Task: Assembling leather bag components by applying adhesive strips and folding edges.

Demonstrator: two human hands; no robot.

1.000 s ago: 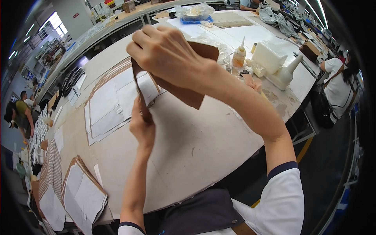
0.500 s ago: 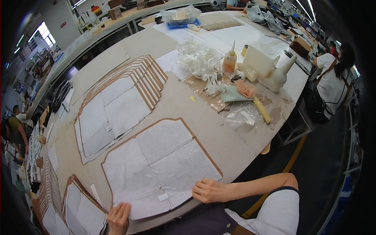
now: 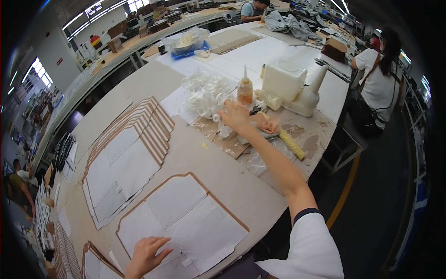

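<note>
A white panel (image 3: 204, 228) with a brown edge lies flat at the near side of the table. Over its lower left part is my left hand (image 3: 147, 255), thumb and fingers apart, holding nothing. My right hand (image 3: 236, 116) reaches far across to the edge of a tangled pile of white strips (image 3: 204, 93). Its fingers look spread; whether they touch the strips is hard to see. Just behind that hand stands a squeeze bottle (image 3: 245, 90) with a pointed nozzle and amber contents. A peach and pale green cloth (image 3: 267, 124) lies under my right wrist.
Overlapping brown-edged panels (image 3: 125, 158) fan out at the left. Right of the bottle stand a white plastic container (image 3: 284, 83) and a spouted bottle (image 3: 309, 100). A yellow-wrapped handle (image 3: 292, 145) lies near the right edge. A blue tray (image 3: 190, 52) sits farther back; a person (image 3: 378, 83) is at right.
My right hand has left the near panel's edge and moved forward to the white strips. My left hand has lifted from the panel's left corner and shifted inward over it. The view has shifted.
</note>
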